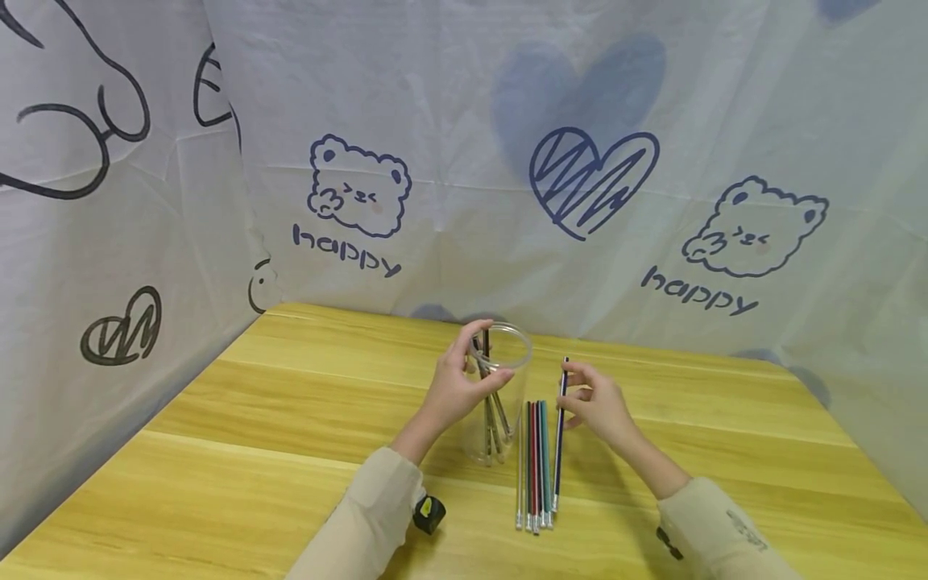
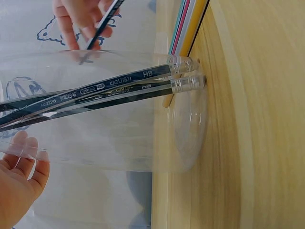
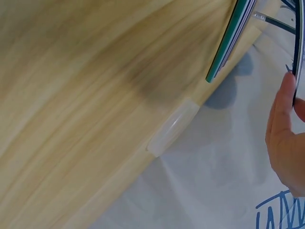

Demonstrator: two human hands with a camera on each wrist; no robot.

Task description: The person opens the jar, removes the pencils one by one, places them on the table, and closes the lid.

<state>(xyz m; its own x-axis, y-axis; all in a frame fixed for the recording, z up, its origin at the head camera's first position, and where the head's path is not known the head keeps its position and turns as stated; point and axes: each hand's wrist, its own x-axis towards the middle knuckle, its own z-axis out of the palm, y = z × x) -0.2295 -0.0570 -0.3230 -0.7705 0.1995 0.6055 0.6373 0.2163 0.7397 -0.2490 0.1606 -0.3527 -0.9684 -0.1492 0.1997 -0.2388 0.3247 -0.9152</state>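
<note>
My left hand (image 1: 457,387) grips the upper part of a clear cylindrical cup (image 2: 119,152), thumb on the near side and fingers on the far side. Inside the cup lean several dark pencils (image 2: 128,78), their eraser ends at the bottom. To the right, my right hand (image 1: 598,407) pinches a dark pencil (image 1: 560,451) with a pale stripe near its upper end; its silver ferrule points down toward the person. Between cup and held pencil, a row of several coloured pencils (image 1: 536,467) lies side by side on the table, ferrules toward the person.
The wood-grain table (image 1: 239,419) ends at a pale cloth backdrop (image 1: 449,161) printed with hearts, bears and words. A clear strip (image 3: 174,126) lies at the table's edge in the right wrist view. A black device (image 1: 429,514) sits at the left sleeve.
</note>
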